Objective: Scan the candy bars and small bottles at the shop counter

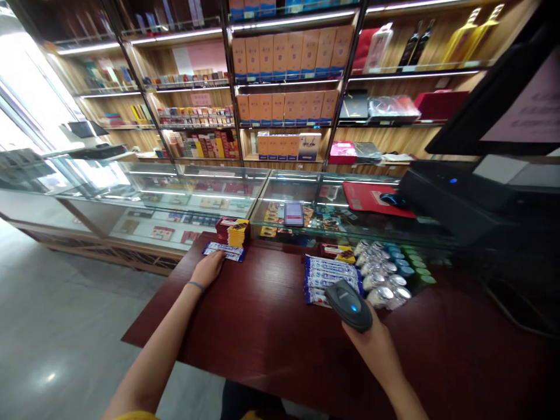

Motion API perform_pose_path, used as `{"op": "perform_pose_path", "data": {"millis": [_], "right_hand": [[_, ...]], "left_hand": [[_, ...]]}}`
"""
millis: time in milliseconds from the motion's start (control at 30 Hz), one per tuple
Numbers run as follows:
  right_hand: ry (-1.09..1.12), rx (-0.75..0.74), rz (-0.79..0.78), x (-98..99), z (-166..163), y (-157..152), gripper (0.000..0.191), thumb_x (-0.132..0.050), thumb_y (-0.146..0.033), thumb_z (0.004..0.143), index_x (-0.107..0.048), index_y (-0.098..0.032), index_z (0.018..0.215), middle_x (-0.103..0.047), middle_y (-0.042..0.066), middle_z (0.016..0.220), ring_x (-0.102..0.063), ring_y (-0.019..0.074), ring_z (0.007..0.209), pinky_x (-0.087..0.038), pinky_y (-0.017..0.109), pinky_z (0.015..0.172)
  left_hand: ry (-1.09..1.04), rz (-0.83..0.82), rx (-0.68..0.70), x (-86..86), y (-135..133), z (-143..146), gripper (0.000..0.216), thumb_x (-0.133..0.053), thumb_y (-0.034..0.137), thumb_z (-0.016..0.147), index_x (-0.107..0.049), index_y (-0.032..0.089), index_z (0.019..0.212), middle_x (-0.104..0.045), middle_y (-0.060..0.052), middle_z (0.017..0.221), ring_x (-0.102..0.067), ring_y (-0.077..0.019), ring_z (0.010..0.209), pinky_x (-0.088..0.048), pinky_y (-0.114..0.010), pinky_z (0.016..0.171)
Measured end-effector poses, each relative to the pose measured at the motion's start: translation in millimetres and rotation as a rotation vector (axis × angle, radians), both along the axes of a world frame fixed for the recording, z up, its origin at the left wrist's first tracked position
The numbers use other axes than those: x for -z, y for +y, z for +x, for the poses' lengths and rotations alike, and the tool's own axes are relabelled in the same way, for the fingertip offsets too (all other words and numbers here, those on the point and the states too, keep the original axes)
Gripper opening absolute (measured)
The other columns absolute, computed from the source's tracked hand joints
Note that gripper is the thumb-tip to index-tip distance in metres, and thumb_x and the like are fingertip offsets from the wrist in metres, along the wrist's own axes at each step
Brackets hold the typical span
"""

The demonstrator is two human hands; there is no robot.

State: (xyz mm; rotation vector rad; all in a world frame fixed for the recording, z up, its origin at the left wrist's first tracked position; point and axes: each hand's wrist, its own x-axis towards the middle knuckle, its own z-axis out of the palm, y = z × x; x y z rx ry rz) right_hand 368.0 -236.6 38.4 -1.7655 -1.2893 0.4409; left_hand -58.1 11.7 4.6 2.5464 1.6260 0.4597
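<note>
My left hand point(208, 268) is closed over blue-and-white wrapped snack bars point(234, 253) at the left of the brown table, its fingertips on the nearest one. Just behind these bars stands a stack of red-and-yellow packets point(233, 231). My right hand point(373, 329) is wrapped round a black barcode scanner point(349, 305) with a lit blue light. The scanner's head is above the near edge of a row of similar blue-and-white snack bars point(332, 273). Its handle is mostly hidden by my hand.
Right of the bars stand silver-topped containers point(380, 296), blue ones point(400, 263) and green ones point(420, 271). A red-and-yellow packet point(343, 253) lies behind. The glass counter point(210, 189) carries a phone-like device point(294, 214) and a red mouse pad point(365, 198). A monitor point(494, 99) overhangs the right.
</note>
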Motion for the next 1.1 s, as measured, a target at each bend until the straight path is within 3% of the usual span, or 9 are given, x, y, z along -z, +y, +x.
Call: {"op": "perform_pose_path", "data": {"millis": [133,267,367,500,633,767,933,1100], "right_hand": [[0.005,0.018,0.011,-4.3,3,-1,0.041,-0.06,-0.044,0.079,-0.055,-0.021,0.112,-0.076,0.008,0.084,-0.074,0.0252,0.079,-0.053,0.028,0.066],[0.012,0.058,-0.004,-7.7,11,-5,0.044,-0.06,-0.044,0.078,-0.056,-0.021,0.115,-0.076,0.008,0.085,-0.074,0.0264,0.081,-0.054,0.03,0.068],[0.007,0.098,-0.007,-6.9,21,-9,0.052,-0.059,-0.044,0.077,-0.056,-0.019,0.122,-0.076,0.009,0.088,-0.074,0.0276,0.083,-0.055,0.032,0.071],[0.002,0.127,-0.009,-4.1,34,-16,0.058,-0.06,-0.044,0.077,-0.052,-0.018,0.129,-0.076,0.01,0.088,-0.074,0.0285,0.085,-0.055,0.034,0.073],[-0.012,0.151,-0.021,-4.2,46,-24,0.048,-0.061,-0.042,0.077,-0.055,-0.021,0.119,-0.075,0.008,0.084,-0.073,0.0282,0.083,-0.055,0.034,0.074],[-0.013,0.172,-0.01,-7.5,56,-34,0.037,-0.061,-0.041,0.077,-0.055,-0.022,0.108,-0.075,0.007,0.083,-0.073,0.0261,0.078,-0.054,0.031,0.07],[0.004,0.225,-0.044,-12.8,70,-45,0.037,-0.062,-0.041,0.076,-0.056,-0.023,0.107,-0.075,0.006,0.083,-0.073,0.0272,0.085,-0.053,0.03,0.07],[0.016,0.208,-0.062,-14.2,82,-53,0.034,-0.063,-0.041,0.076,-0.054,-0.023,0.104,-0.076,0.007,0.088,-0.073,0.0254,0.081,-0.052,0.028,0.067]], "left_hand": [[-0.023,-0.008,-0.003,2.1,3,0,0.029,-0.04,0.027,0.093,-0.061,0.021,0.112,-0.066,-0.012,0.123,-0.061,-0.0253,0.117,-0.047,-0.041,0.104],[-0.086,0.106,-0.036,5.0,-3,18,0.031,-0.041,0.028,0.094,-0.061,0.02,0.115,-0.062,-0.013,0.129,-0.056,-0.0277,0.122,-0.044,-0.045,0.108],[-0.156,0.177,-0.014,5.3,-18,57,0.032,-0.041,0.026,0.095,-0.06,0.02,0.119,-0.062,-0.013,0.125,-0.057,-0.0275,0.119,-0.044,-0.045,0.107],[-0.228,0.16,0.192,1.8,-46,137,0.031,-0.043,0.022,0.095,-0.062,0.02,0.12,-0.064,-0.011,0.116,-0.059,-0.0246,0.111,-0.048,-0.04,0.101],[-0.274,0.144,0.369,-3.8,-70,217,0.029,-0.047,0.02,0.095,-0.063,0.02,0.119,-0.064,-0.01,0.117,-0.058,-0.0233,0.111,-0.048,-0.039,0.1],[-0.29,0.128,0.476,-6.0,-85,277,0.028,-0.054,0.022,0.094,-0.063,0.018,0.12,-0.064,-0.011,0.116,-0.058,-0.024,0.108,-0.049,-0.038,0.096],[-0.179,0.078,0.515,-3.6,-91,317,0.031,-0.062,0.023,0.089,-0.064,0.02,0.12,-0.065,-0.01,0.112,-0.059,-0.0237,0.102,-0.049,-0.038,0.091],[-0.073,0.057,0.506,-6.2,-94,324,0.025,-0.065,0.027,0.088,-0.07,0.022,0.112,-0.065,-0.009,0.111,-0.058,-0.0244,0.101,-0.048,-0.037,0.087]]}}
